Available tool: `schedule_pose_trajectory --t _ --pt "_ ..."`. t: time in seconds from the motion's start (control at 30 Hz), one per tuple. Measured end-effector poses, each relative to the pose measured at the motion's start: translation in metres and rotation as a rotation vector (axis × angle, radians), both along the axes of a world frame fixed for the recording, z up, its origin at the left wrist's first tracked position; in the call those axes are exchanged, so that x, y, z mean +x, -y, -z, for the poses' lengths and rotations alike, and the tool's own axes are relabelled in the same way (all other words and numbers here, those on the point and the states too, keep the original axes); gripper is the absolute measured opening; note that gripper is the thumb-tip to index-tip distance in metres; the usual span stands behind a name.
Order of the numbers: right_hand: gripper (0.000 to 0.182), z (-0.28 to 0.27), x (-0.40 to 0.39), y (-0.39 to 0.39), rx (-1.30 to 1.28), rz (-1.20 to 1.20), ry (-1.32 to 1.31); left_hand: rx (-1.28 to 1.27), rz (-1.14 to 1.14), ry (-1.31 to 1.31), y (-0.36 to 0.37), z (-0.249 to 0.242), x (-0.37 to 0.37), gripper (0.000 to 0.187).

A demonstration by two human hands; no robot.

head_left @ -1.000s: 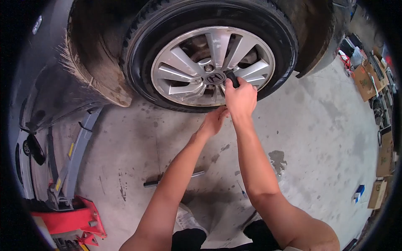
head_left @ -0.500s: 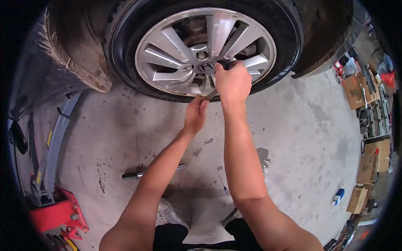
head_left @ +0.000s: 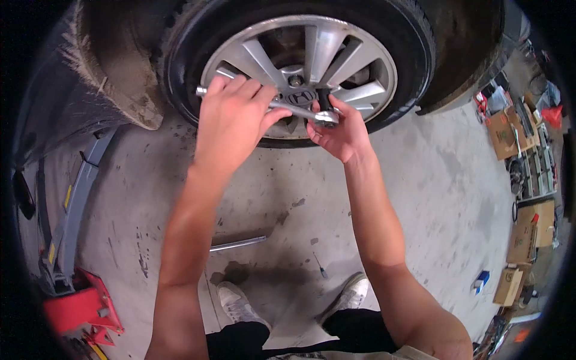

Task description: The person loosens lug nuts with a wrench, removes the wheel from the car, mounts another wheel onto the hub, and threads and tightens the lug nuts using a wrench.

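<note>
A silver ratchet wrench [head_left: 301,112] lies across the lower part of a car's alloy wheel [head_left: 319,48], its handle pointing left. My left hand [head_left: 233,123] is closed around that handle, whose end sticks out past the fingers. At the ratchet's head my right hand [head_left: 347,133] curls its fingers around from below and the right. A black socket [head_left: 324,99] runs from the head to the wheel, right of the Honda centre cap [head_left: 300,97]. Whatever sits inside the socket is hidden. One bare lug nut [head_left: 295,80] shows above the cap.
On the concrete floor lie a long metal bar [head_left: 239,244] and a small screwdriver [head_left: 320,265]. A grey lift arm [head_left: 78,198] and a red jack-like tool [head_left: 84,309] stand at left. Cardboard boxes [head_left: 531,231] and a small blue box [head_left: 482,281] are at right.
The ratchet's handle has swung from pointing down to pointing left. My left hand has moved up and left with it; my right hand has shifted slightly down and right, around the head.
</note>
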State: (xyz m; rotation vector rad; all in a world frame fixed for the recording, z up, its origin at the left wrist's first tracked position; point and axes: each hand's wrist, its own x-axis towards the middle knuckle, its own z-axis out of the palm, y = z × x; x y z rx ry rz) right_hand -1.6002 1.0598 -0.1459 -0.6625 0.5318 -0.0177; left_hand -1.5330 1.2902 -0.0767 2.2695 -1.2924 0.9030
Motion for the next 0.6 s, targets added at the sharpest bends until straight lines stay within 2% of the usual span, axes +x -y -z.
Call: schedule_pose_trajectory --t 0.03,0.1,0.13,0.2,0.23,0.33,0.43,0.47,0.5,0.53,0.57,0.6 --pt "0.024 0.002 0.001 0.001 -0.04 -0.007 0.001 -0.018 -0.011 -0.047 0.0 0.009 -0.001 0.035" --pt "0.025 0.003 0.003 0.001 -0.146 -0.015 -0.009 0.041 -0.112 -0.308 -0.006 0.048 0.005 0.035" --pt "0.025 0.002 0.003 -0.001 -0.204 -0.014 -0.023 0.001 -0.043 -0.597 -0.005 0.076 0.015 0.036" --pt "0.025 -0.002 0.001 -0.003 -0.271 -0.015 -0.037 -0.015 0.095 -0.909 0.013 0.134 0.023 0.036" --pt "0.026 0.001 0.002 -0.002 -0.293 -0.023 -0.032 -0.023 0.172 -1.001 0.027 0.162 0.023 0.038" --pt "0.027 0.005 0.002 0.0 -0.344 -0.034 -0.007 0.014 0.196 -1.167 0.055 0.176 0.006 0.041" --pt "0.027 -0.004 -0.004 0.004 -0.416 -0.058 -0.006 -0.013 0.199 -1.121 0.037 0.165 0.014 0.04" --pt "0.026 -0.005 -0.007 0.006 -0.458 -0.077 -0.034 0.052 0.092 -1.131 0.023 0.143 0.018 0.036" --pt "0.026 -0.001 -0.007 0.009 -0.517 -0.101 -0.023 0.003 -0.036 -1.096 0.01 0.109 0.013 0.035" --pt "0.026 -0.001 -0.007 0.009 -0.511 -0.085 -0.022 0.022 -0.154 -0.94 0.003 0.074 0.008 0.038" --pt "0.028 -0.002 -0.008 0.006 -0.572 -0.047 -0.039 0.049 -0.181 -0.464 -0.003 0.05 0.007 0.042" --pt "0.029 0.0 -0.011 0.004 -0.633 -0.018 -0.063 0.089 -0.164 -0.251 -0.003 0.02 0.0 0.041"
